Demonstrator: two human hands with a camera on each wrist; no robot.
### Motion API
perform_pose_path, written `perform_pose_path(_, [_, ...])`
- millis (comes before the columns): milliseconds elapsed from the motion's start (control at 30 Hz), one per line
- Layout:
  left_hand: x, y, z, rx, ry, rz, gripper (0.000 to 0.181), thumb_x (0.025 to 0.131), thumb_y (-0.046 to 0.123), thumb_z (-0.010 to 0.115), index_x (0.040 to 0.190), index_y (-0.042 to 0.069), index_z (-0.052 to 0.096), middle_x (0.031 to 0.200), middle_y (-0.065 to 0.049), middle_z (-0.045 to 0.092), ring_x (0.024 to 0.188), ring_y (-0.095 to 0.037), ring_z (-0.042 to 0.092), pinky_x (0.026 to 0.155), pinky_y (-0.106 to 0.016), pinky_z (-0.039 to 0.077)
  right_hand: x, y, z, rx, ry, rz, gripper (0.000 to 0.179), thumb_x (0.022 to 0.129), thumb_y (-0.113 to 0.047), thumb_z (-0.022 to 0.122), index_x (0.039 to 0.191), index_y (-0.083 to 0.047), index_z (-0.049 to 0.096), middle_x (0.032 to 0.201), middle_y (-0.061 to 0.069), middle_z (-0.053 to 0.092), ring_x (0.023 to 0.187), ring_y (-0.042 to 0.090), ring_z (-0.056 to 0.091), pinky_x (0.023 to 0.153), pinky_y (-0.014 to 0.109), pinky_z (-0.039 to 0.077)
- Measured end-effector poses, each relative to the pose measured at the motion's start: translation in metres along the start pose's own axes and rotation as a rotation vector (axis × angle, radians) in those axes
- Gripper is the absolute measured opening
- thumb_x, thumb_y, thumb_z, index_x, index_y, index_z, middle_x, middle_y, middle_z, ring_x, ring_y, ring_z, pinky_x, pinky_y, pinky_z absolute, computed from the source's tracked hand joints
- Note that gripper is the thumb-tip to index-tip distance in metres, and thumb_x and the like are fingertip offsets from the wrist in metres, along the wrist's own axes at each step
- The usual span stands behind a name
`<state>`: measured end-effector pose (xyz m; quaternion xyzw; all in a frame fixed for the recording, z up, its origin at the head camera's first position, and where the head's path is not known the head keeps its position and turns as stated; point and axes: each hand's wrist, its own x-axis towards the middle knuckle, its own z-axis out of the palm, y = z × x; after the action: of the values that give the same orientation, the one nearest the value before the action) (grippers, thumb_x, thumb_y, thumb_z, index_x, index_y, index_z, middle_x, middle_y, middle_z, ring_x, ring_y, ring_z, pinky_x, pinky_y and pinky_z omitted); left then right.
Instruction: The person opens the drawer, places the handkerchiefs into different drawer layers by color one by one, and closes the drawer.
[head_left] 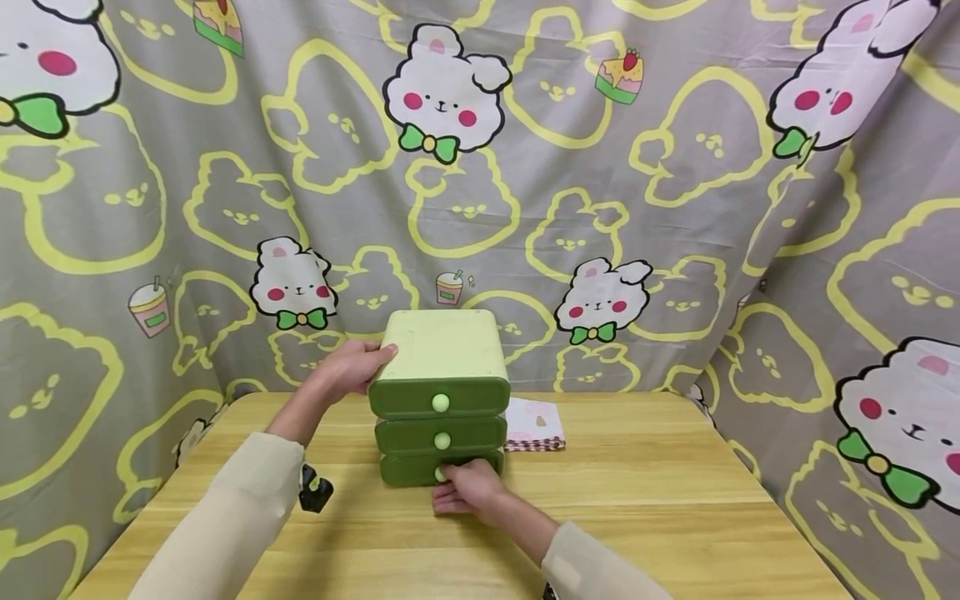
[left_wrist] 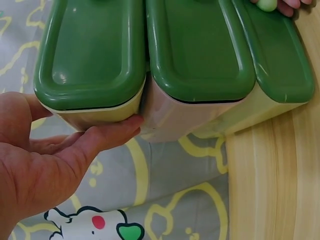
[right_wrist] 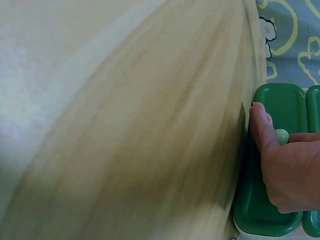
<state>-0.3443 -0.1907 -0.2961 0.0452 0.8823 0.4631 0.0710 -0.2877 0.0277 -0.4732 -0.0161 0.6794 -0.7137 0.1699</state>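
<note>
A small three-tier drawer cabinet [head_left: 442,342] with a pale green top and dark green drawer fronts stands on the table. My left hand [head_left: 352,367] grips its upper left side, the thumb over the top edge. In the left wrist view, this hand [left_wrist: 60,155] spans the corner behind the top drawer front [left_wrist: 92,50]. My right hand [head_left: 472,487] is at the bottom drawer [head_left: 405,471], pinching its round light green knob [right_wrist: 282,136] between thumb and fingers. All three drawer fronts sit in line, the bottom one partly covered by the right hand [right_wrist: 290,170].
The wooden table [head_left: 637,500] spreads around the cabinet. Behind the cabinet's right side lies a folded cloth [head_left: 534,421] with a checked edge. A patterned curtain [head_left: 465,208] hangs at the back and sides. A black strap piece [head_left: 315,490] shows by the left sleeve [head_left: 232,508].
</note>
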Motion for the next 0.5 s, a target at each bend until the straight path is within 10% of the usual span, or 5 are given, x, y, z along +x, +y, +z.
perform_pose_path(500, [0.0, 0.001, -0.001, 0.025, -0.006, -0.003, 0.055, 0.108, 0.039, 0.046, 0.146, 0.0, 0.051, 0.092, -0.008, 0.058, 0.075, -0.014, 0.057, 0.072, -0.03, 0.053, -0.016, 0.0, 0.003, 0.009, 0.002, 0.057, 0.028, 0.103, -0.008, 0.055, 0.108, 0.019, 0.061, 0.097, 0.029, 0.071, 0.088, 0.038, 0.075, 0.078, 0.038, 0.062])
